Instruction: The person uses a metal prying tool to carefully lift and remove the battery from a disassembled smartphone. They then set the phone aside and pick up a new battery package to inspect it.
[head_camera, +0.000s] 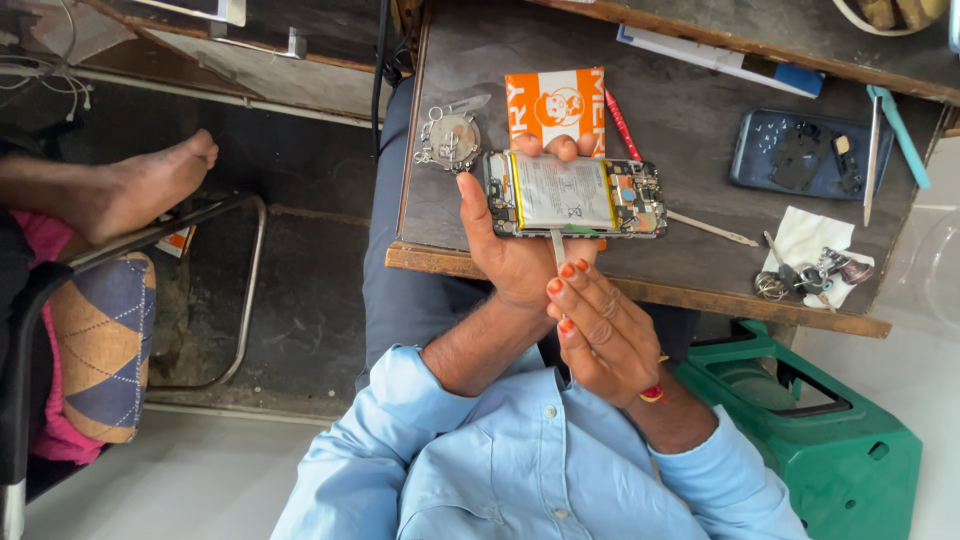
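Two hands meet over the near edge of the tabletop (700, 130): the left hand (510, 250) cradles an opened phone (575, 195) from below, thumb along its left end and fingertips curling over its far edge, so its fingers are closed around the body; the right hand (600, 330) pinches a thin metal tool (557, 245) between closed fingers, the tip touching the phone's near edge just below the pale battery (562, 190). The phone hangs partly past the wooden rim, above the lap, so a loosened grip could drop it to the floor. The tool looks hard and slim; if it slips or is pushed steeply, I judge it could gouge the battery or scrape the bare circuit parts at the phone's right end. Pressure from the right hand with the phone held only in the palm could also twist it out of the left. Just beyond the phone lies an orange and white packet (556, 105), touching the fingertips, with a red pen (622, 125) beside it and a round metal part (450, 138) to the left. Farther right sit a dark blue phone cover (800, 150) holding small parts, tweezers (872, 160), and a white cloth (812, 240) with loose metal bits. A green plastic stool (830, 440) stands near right, and another person's bare foot (150, 185) rests on a chair at far left.
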